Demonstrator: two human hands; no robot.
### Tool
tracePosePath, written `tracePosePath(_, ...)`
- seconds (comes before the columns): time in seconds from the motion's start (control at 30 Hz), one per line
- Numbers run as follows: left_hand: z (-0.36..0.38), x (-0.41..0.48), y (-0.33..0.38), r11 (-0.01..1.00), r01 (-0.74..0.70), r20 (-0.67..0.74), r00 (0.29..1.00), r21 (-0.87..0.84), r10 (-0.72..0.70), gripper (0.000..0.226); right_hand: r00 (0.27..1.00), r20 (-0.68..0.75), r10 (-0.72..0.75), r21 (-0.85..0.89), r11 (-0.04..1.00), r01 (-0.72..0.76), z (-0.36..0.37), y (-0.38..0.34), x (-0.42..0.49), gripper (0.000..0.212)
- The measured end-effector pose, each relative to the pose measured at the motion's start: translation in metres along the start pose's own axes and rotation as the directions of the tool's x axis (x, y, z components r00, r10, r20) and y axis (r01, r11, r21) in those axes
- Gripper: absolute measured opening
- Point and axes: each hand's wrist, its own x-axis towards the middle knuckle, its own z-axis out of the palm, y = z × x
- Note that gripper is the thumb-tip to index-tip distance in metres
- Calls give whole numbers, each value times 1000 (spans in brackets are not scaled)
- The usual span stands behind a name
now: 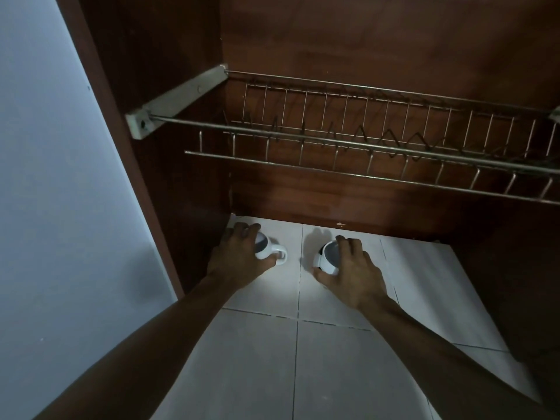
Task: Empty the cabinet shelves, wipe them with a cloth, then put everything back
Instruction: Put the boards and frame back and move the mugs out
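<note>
**Rack bare, two mugs in hand**

Reaches forward with both bare arms across the white tiled surface [272,359]. Clamps the left hand [239,256] down over the left white mug [268,250], fingers curled round the rim and thumb beside the handle, close to the far left corner of the tiles by the cabinet side wall [169,71]. Wraps the right hand [351,268] over the right white mug [327,259], fingers bent across the mouth and thumb against the near side, apart from the first mug and nearer the middle of the far edge. Both mugs upright, seemingly on the tiles; hard to tell whether raised at all.

Further back, nothing on the wire dish rack [363,147]: no plates in the slots, no cups along the bars. Beyond it, only the bare brown back panel [363,40]. No cloth anywhere in view.

Probably at or past the end of emptying, with these two mugs either the last out or the first going back; impossible to tell which. No sign either way of wiping done. Still to come at the least: refilling the rack.
</note>
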Motion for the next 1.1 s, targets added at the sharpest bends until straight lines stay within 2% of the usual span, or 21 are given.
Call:
tracePosePath(0.47,6,4,-6,999,-12,18,1000,-30,13,80,1000,6,-16,-36,999,16,1,2,5,93)
tracePosePath(0.67,0,5,-5,999,-40,19,999,4,40,90,999,-6,-38,-66,997,37,1,3,2,103)
tracePosePath(0.87,-9,-5,4,992,-103,-49,993,68,106,81,998,-12,-61,-67,996,60,-3,2,-9,103)
tracePosePath(1.1,-22,-28,29,981,-167,-52,984,100,173,77,996,-27,-84,-45,996,83,-19,1,-38,102)
